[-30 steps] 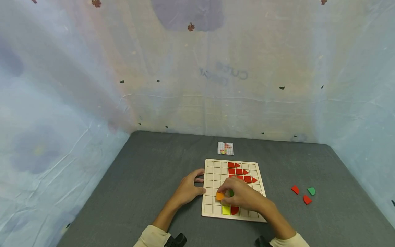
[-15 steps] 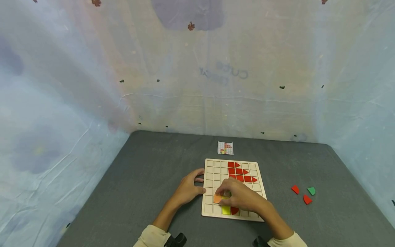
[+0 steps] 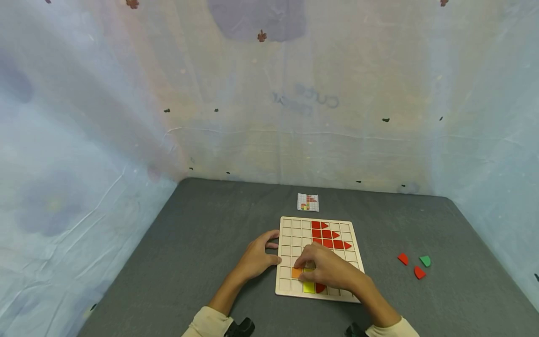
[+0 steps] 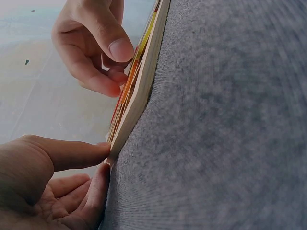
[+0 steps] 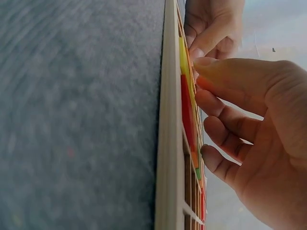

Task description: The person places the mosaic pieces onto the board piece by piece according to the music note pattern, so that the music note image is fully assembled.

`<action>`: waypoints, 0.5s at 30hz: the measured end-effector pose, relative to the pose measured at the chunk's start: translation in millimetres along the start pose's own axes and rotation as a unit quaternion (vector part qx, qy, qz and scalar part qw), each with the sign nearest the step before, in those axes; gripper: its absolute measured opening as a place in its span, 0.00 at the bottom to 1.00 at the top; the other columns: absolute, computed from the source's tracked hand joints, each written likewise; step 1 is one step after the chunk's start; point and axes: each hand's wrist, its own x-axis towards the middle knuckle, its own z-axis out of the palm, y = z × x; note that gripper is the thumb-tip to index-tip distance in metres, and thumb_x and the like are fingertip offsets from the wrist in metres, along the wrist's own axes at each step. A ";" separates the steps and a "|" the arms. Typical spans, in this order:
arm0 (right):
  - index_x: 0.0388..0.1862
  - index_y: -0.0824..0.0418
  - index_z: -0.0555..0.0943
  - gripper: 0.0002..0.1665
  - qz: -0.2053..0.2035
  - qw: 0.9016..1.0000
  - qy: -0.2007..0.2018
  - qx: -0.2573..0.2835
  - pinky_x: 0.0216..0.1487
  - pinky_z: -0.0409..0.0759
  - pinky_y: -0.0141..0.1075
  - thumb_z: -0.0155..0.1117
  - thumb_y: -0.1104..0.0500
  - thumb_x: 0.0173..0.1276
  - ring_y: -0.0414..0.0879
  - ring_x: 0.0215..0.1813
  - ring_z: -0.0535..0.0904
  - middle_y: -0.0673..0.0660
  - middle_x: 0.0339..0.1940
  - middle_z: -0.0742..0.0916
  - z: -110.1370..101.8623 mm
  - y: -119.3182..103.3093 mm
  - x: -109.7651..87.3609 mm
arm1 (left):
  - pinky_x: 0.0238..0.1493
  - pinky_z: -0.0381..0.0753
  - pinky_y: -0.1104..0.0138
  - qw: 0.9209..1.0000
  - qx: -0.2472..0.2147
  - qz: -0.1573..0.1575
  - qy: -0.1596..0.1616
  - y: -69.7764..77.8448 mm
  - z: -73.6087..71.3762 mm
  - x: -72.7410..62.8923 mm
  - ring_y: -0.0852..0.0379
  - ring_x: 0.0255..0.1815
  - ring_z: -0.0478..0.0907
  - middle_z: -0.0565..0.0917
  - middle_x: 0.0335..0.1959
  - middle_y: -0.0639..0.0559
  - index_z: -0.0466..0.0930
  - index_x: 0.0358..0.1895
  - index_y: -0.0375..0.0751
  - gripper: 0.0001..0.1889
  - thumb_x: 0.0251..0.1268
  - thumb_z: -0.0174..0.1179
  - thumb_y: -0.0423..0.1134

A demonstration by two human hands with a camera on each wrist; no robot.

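Observation:
A wooden grid board [image 3: 284, 284] lies flat on the table, holding coloured tiles. My left hand [image 3: 256, 256] grips its left edge; in the left wrist view the thumb is on the rim and a finger lies against the side. Over the lower part of the board, my right hand [image 3: 326, 267] has thumb and index finger at opposite edges of an orange square tile [image 3: 296, 273], which sits in a cell. Beside it are a yellow square tile [image 3: 309, 288] and a red rounded tile [image 3: 321, 289]. Rows of red tiles [image 3: 326, 234] fill cells higher up. My right hand hides part of the middle cells.
Beyond the board lies a small printed pattern card [image 3: 308, 202]. To the right are two loose red pieces, one red piece [image 3: 403, 259] behind the other, and a green piece [image 3: 425, 260]. A cloth backdrop [image 3: 261, 154] rises behind the grey table [image 3: 202, 224].
The orange tile has gone slightly left and down, from tilted in my right hand to lying in a cell. My right hand shifted left with it; my left hand stayed put.

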 end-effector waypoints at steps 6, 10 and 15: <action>0.50 0.51 0.91 0.12 0.020 0.999 0.024 0.011 0.56 0.79 0.43 0.76 0.54 0.69 0.43 0.52 0.79 0.42 0.47 0.88 -6.3 7.3 -8.4 | 0.56 0.83 0.51 1.000 0.001 0.000 0.004 -0.2 0.8 -0.1 0.43 0.65 0.82 0.77 0.74 0.42 0.70 0.78 0.36 0.40 0.59 0.72 0.28; 0.51 0.51 0.90 0.14 0.025 0.998 0.049 0.008 0.56 0.80 0.43 0.77 0.53 0.68 0.44 0.52 0.81 0.43 0.48 0.88 -13.4 17.1 -16.6 | 0.56 0.83 0.53 1.000 0.003 0.003 0.006 -0.1 0.7 -0.6 0.43 0.65 0.82 0.77 0.73 0.42 0.70 0.77 0.36 0.40 0.59 0.72 0.28; 0.51 0.51 0.90 0.14 0.044 0.996 0.078 0.020 0.49 0.80 0.38 0.79 0.53 0.67 0.45 0.48 0.81 0.45 0.47 0.88 -26.2 31.6 -29.3 | 0.55 0.83 0.54 1.000 0.003 0.007 0.006 -0.3 0.5 -0.8 0.43 0.65 0.83 0.78 0.73 0.42 0.71 0.77 0.35 0.40 0.58 0.72 0.28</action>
